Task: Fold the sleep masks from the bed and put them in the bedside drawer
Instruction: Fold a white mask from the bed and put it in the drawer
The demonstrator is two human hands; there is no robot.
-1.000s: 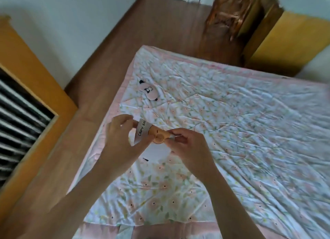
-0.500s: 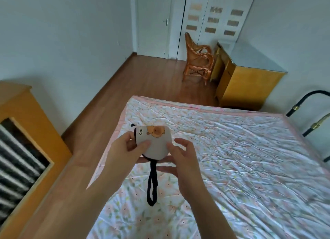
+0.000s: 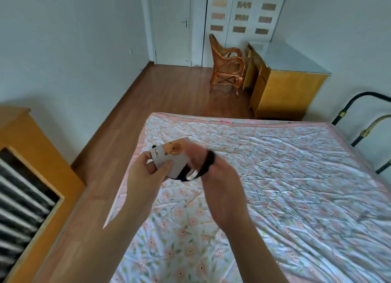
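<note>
A white sleep mask (image 3: 172, 159) with an orange animal print and the letters "CAPY" is folded in half above the bed's near-left part. My left hand (image 3: 148, 174) pinches its lower left side between thumb and fingers. The mask's black elastic strap (image 3: 198, 170) runs from the mask's underside around the blurred fingers of my right hand (image 3: 215, 177), which grips it. A small dark bit of a second mask (image 3: 153, 146) peeks out just behind the white one on the floral bedspread (image 3: 285, 187).
An orange wooden cabinet (image 3: 27, 177) with dark slats stands at the left, across a strip of wood floor. A wicker chair (image 3: 227, 66) and a yellow desk (image 3: 283, 83) are beyond the bed's far edge. A black metal bed frame (image 3: 372, 117) rises at the right.
My head has tilted up, so the room's far end shows. The dangling black strap has been gathered up by my right hand and now loops around its fingers beside the folded mask.
</note>
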